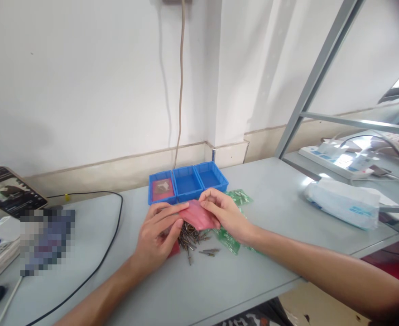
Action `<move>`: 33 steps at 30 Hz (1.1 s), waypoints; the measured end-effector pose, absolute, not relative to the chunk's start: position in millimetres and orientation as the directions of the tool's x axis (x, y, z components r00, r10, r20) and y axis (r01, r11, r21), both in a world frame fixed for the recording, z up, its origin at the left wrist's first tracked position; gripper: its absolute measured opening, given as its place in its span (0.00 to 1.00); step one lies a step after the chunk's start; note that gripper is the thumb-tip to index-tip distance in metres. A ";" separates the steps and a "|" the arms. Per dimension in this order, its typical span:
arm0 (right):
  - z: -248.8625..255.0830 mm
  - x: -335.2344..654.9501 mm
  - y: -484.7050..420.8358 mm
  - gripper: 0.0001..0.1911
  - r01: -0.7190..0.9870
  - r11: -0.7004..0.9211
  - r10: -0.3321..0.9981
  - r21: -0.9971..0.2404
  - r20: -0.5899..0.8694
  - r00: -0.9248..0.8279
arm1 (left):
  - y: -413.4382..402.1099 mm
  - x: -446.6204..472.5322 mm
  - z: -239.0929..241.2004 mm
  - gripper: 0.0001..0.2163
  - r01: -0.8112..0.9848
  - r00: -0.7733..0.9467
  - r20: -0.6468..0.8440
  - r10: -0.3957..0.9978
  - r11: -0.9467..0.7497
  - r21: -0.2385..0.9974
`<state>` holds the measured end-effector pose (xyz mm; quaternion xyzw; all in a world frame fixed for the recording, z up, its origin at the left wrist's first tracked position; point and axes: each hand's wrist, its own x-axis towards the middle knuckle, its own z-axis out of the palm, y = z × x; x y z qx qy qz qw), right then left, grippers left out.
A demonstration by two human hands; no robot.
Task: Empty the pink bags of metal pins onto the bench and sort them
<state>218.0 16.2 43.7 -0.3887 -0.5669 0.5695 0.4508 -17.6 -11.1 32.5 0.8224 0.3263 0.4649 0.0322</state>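
Note:
A pink plastic bag (199, 216) is stretched between my two hands above the table. My left hand (156, 233) pinches its left edge between thumb and fingers. On the other side, my right hand (224, 210) grips the bag near its upper right corner. Below lies a loose pile of small metal pins (189, 236), partly covered by the bag and my left hand. A few more pins (209, 251) lie apart at the right. Red plastic (174, 249) shows under my left hand. Green bags (229, 241) with small pieces inside lie by my right wrist.
Three joined blue trays (187, 198) stand behind my hands; the left one holds a pink bag (160, 195). A black cable (112, 242) curves along the left, near a phone (11, 190). A tissue pack (343, 203) lies right, beside a metal frame (316, 81).

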 end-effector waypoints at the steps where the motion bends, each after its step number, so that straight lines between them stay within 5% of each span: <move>1: 44.3 218.0 16.3 0.08 -0.061 0.044 0.956 -0.997 0.060 -0.288 | -10.9 -17.7 32.2 0.11 0.502 0.352 0.738 0.576 -0.782 0.370; 11: 47.4 216.9 15.3 0.10 -0.090 0.055 0.955 -0.994 0.079 -0.287 | -10.2 -18.3 23.1 0.20 0.549 0.300 0.680 0.669 -0.704 0.450; 18: 45.1 216.6 14.5 0.20 -0.075 0.071 0.952 -0.995 0.090 -0.294 | -5.5 -20.1 19.2 0.14 0.572 0.254 0.655 0.712 -0.657 0.492; 26: 36.8 220.2 17.0 0.15 0.071 0.223 0.934 -0.972 0.192 -0.300 | -4.8 -20.6 24.8 0.09 0.564 0.187 0.644 0.742 -0.618 0.548; 33: 38.9 219.6 13.5 0.15 -0.017 0.138 0.925 -0.990 0.135 -0.356 | -3.7 -16.3 27.7 0.09 0.496 0.084 0.536 0.840 -0.502 0.708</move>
